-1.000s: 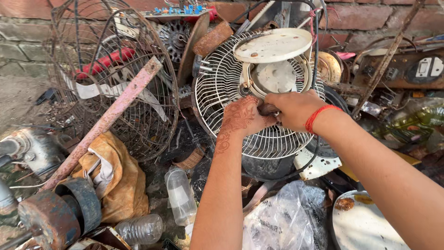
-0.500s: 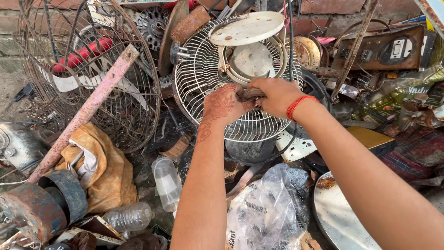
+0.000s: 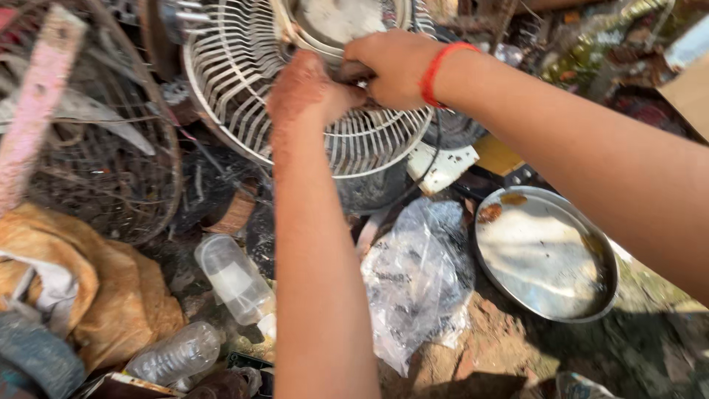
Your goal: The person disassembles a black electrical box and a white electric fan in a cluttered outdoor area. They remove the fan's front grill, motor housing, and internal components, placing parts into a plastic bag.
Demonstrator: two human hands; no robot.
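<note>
A white wire fan guard (image 3: 244, 89) with a round white hub plate (image 3: 332, 18) leans among scrap at the top. My left hand (image 3: 306, 89) and my right hand (image 3: 391, 66), which wears a red wrist band, meet at the guard's centre. Both are closed around a small dark part (image 3: 353, 72) there; the fingers hide most of it.
A rusty wire fan cage (image 3: 111, 170) and a pink bar (image 3: 37, 96) lie at the left, an orange cloth (image 3: 111, 295) below them. Clear plastic bottles (image 3: 233, 277), a crumpled plastic bag (image 3: 421, 281) and a round metal plate (image 3: 546, 255) lie lower down.
The view has dropped and moved closer, so the fan guard now sits at the top edge. Both hands stay clamped at the guard's centre.
</note>
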